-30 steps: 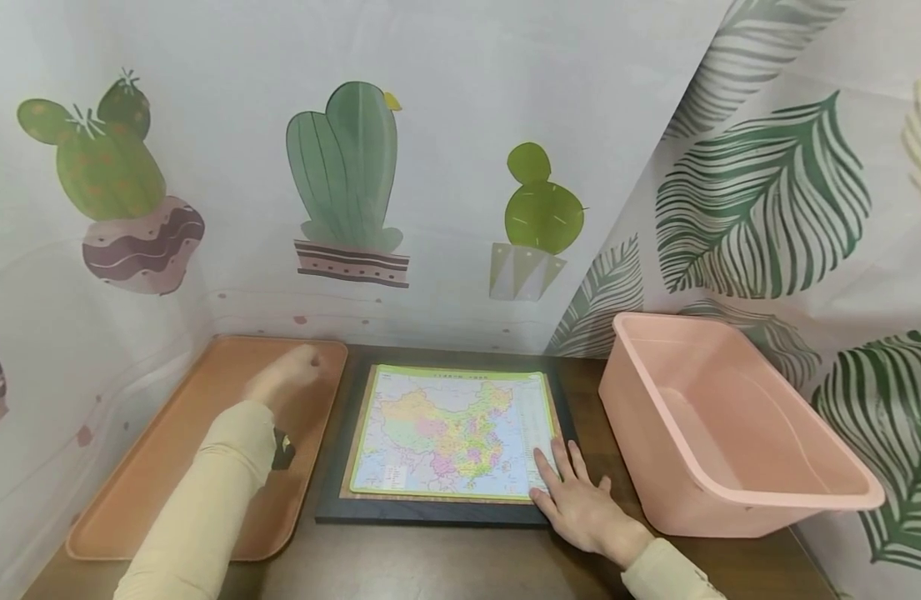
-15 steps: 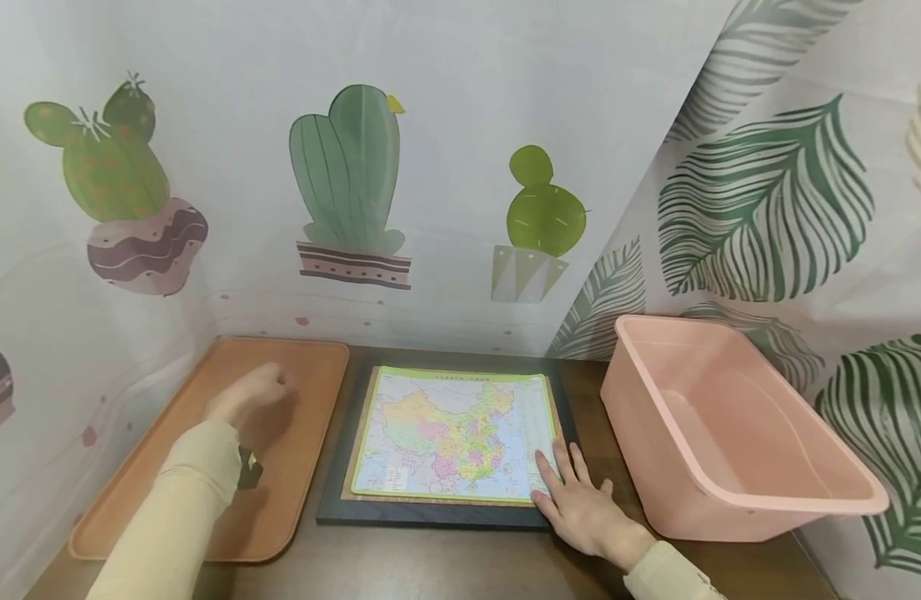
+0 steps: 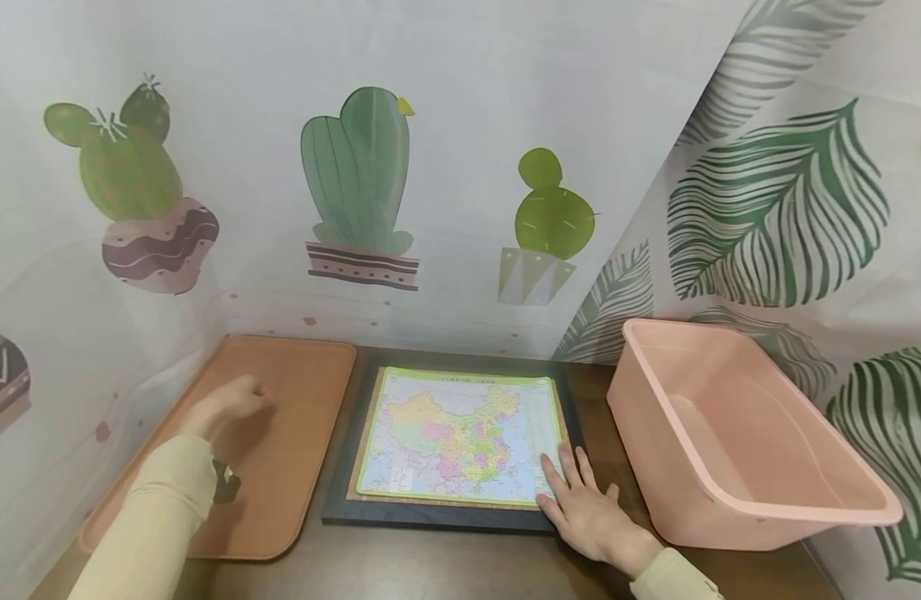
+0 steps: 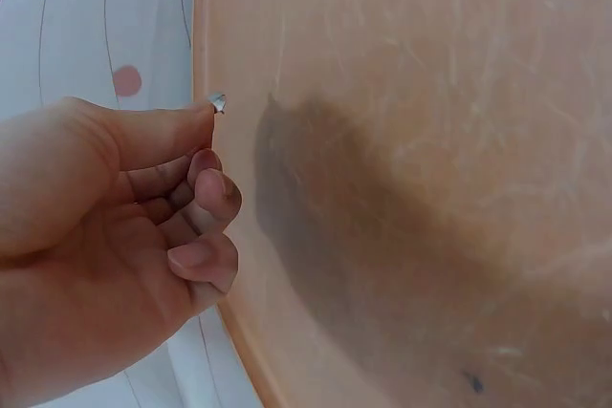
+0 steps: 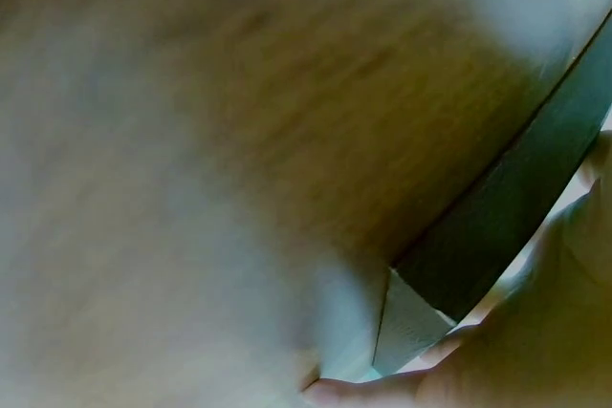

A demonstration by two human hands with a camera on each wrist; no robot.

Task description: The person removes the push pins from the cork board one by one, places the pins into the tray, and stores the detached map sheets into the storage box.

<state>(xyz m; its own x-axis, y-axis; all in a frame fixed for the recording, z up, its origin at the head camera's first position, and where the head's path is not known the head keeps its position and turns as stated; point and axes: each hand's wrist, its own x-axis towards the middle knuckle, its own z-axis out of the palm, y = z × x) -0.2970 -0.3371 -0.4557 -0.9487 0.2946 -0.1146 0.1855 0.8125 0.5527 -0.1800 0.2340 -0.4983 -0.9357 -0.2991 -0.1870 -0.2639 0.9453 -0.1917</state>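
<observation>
At the left and along the back hangs a pale, softly creased cloth [image 3: 242, 108] printed with three whole potted cacti [image 3: 357, 179] and part of a fourth pattern at the left edge. Below it lies one orange-brown tray [image 3: 302, 400], rectangular with rounded corners and a low rim, its smooth face crossed by fine pale scratches. Over the tray, its shadow falling apart from it, is the left hand [image 3: 231, 398], which pinches one tiny silvery piece [image 4: 219, 102] between thumb and forefinger, the other fingers curled beneath. The piece is bright and angular, barely showing past the fingertips, too small to make out fully. A dark device [image 3: 225, 483] sits at that wrist, under a cream sleeve [image 3: 141, 521]. In the middle, one glossy, multicoloured map [image 3: 445, 433] with a thin yellow-green border and rounded corners lies flat on one dark-edged board [image 3: 437, 515] with a brown inner face. At the map's lower right corner the right hand [image 3: 591, 512] rests with fingers spread wide, gripping nothing. Farther right stands one smooth pink bin [image 3: 678, 467], deep and rim-lipped, on the brown table [image 3: 400, 567], before a cloth of striped leaves [image 3: 783, 208].
</observation>
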